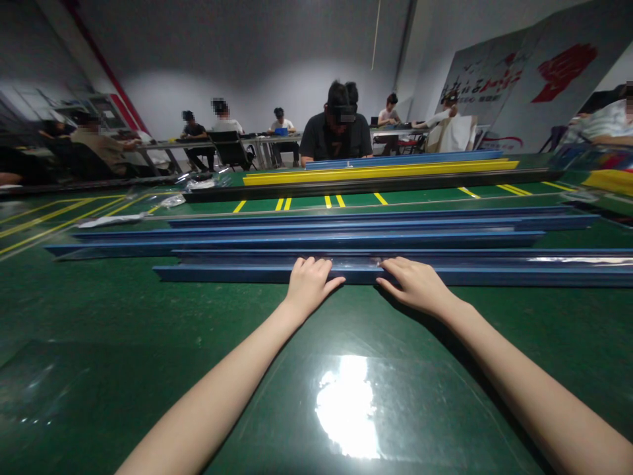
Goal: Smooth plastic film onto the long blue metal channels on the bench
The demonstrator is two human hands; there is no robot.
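A long blue channel strip [237, 273] lies crosswise on the green table, nearest to me. Over its near wall, left of the middle, curl the fingers of my left hand [309, 282], with the thumb along the outer face. My right hand [410, 282] grips the same wall a short way to the right, fingertips inside the channel and thumb in front. Clear plastic film [573, 261] glints inside the strip toward its right part. Just behind lie more blue channel strips [297, 240], roughly parallel to it.
Farther back lie a black strip [376, 186] and a yellow strip [380, 173]. A person in a dark shirt [316, 138] sits across the green table [148, 369]. Yellow tape lines [328, 202] mark its surface. Crumpled clear plastic [198, 181] lies at the back left.
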